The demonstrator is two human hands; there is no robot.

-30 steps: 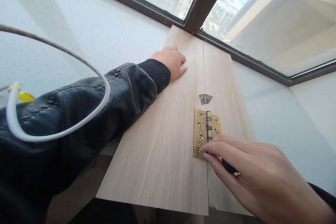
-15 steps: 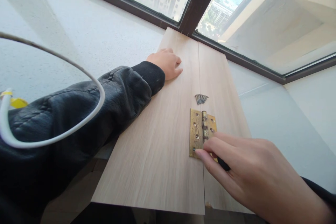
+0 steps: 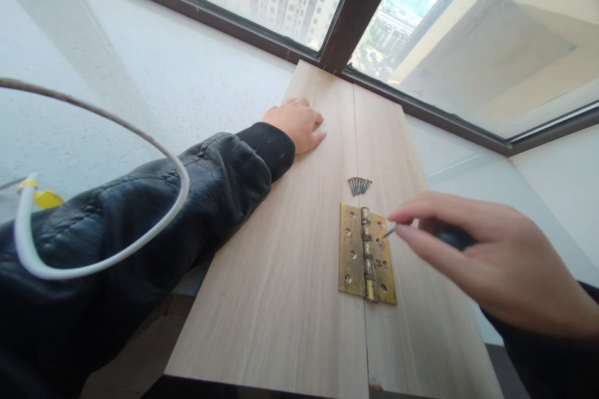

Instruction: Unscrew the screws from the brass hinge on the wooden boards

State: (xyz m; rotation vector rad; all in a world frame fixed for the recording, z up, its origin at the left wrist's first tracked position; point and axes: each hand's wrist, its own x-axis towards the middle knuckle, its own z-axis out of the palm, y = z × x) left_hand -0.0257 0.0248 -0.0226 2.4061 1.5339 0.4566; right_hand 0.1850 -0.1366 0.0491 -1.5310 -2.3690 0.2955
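Two light wooden boards (image 3: 290, 274) lie side by side on a white sill. A brass hinge (image 3: 366, 254) lies across their seam. A small pile of screws (image 3: 359, 185) rests just beyond it. My right hand (image 3: 486, 255) is closed around a screwdriver (image 3: 444, 235) with a black handle; its thin metal tip hangs just to the right of the hinge's upper right corner. My left hand (image 3: 296, 123), in a black leather sleeve, presses palm down on the left board's far part, fingers curled under.
A dark window frame (image 3: 360, 6) runs behind the boards' far end. The speckled white sill (image 3: 154, 87) spreads to the left. A white cable (image 3: 112, 243) loops close to the camera at left, with a yellow tag (image 3: 44, 199).
My right hand has lifted off the hinge's lower left screw hole and moved right and up with the screwdriver, uncovering the whole hinge. My left hand has stayed put.
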